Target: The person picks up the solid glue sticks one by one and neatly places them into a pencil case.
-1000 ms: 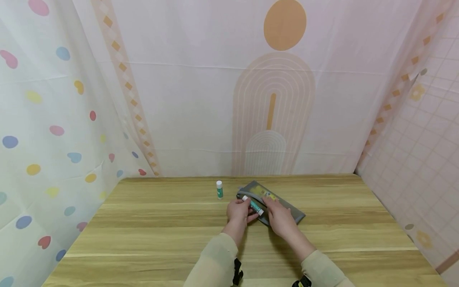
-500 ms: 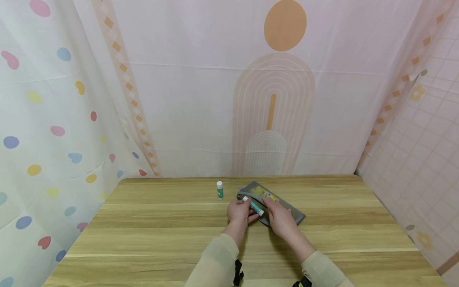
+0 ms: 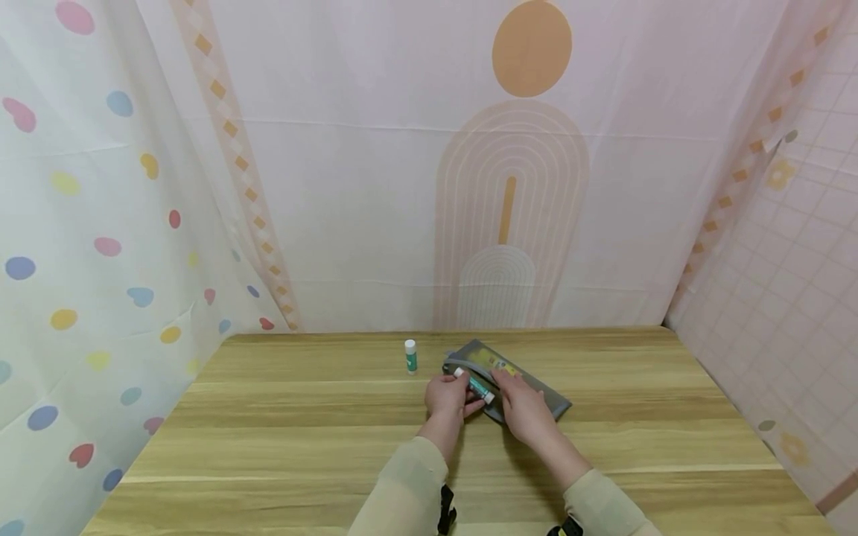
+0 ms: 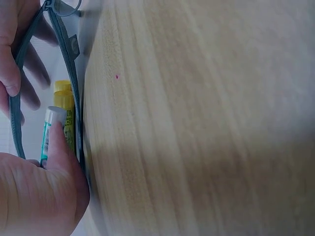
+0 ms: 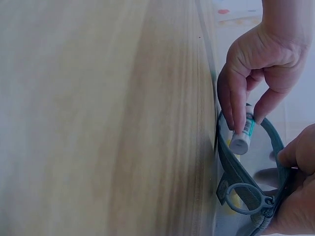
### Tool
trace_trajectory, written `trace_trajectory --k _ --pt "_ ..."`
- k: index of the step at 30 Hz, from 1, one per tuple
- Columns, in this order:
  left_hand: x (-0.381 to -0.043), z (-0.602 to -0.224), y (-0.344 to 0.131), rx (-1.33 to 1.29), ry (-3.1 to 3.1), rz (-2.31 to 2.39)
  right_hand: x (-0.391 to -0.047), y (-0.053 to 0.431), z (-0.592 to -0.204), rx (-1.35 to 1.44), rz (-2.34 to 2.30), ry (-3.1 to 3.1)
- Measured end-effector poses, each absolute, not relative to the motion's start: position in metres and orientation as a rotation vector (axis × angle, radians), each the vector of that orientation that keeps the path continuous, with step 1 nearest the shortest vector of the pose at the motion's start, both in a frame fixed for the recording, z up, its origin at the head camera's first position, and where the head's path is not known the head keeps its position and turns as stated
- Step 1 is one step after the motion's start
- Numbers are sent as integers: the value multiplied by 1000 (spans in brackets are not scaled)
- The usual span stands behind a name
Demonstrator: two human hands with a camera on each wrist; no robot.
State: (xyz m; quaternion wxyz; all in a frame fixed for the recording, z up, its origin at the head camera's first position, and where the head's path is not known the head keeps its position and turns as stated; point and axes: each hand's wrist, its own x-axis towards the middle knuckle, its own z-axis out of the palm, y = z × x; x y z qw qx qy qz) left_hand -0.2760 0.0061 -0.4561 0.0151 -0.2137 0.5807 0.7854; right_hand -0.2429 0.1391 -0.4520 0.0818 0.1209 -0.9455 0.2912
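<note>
My left hand [image 3: 445,396] pinches a green-and-white glue stick [image 3: 480,388] between thumb and fingers, at the mouth of a grey mesh zip pouch [image 3: 555,400]. The zipper stands unzipped, its edges spread apart. With my right hand [image 3: 526,408] I hold the far edge of that mouth; in the left wrist view its thumb lies outside and its fingers reach inside. Yellow-capped tubes [image 4: 64,100] show in the pouch beside the held glue stick. A zipper ring [image 5: 243,198] hangs at the pouch's end in the right wrist view.
Another green glue stick with a white cap [image 3: 411,357] stands upright on the wooden table [image 3: 302,432], left of the pouch. Patterned curtains [image 3: 348,208] hang behind the table and at both sides.
</note>
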Motion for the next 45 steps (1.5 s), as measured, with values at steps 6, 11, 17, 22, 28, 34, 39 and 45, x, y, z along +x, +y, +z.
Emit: trace_trajectory --k 6,11,17,22,28,34,39,45 --pt "-275 -454 5 -659 1809 2429 -244 139 -452 357 892 -2818" --pt "-273 -452 3 -636 1813 2433 -244 139 -452 366 878 -2811" --pt "-274 -456 3 -619 1811 2429 -244 139 -453 375 882 -2806" --pt "-274 -457 1 -601 1798 2442 -244 139 -453 379 876 -2806" --pt "-275 -459 -2 -616 1788 2456 -244 139 -453 374 880 -2809" --pt "-273 -457 -2 -623 1804 2450 -244 139 -453 370 880 -2812" --pt "-273 -455 -1 -626 1803 2455 -246 139 -453 365 878 -2814" --pt "-271 -453 -2 -623 1814 2445 -245 139 -453 366 896 -2809"
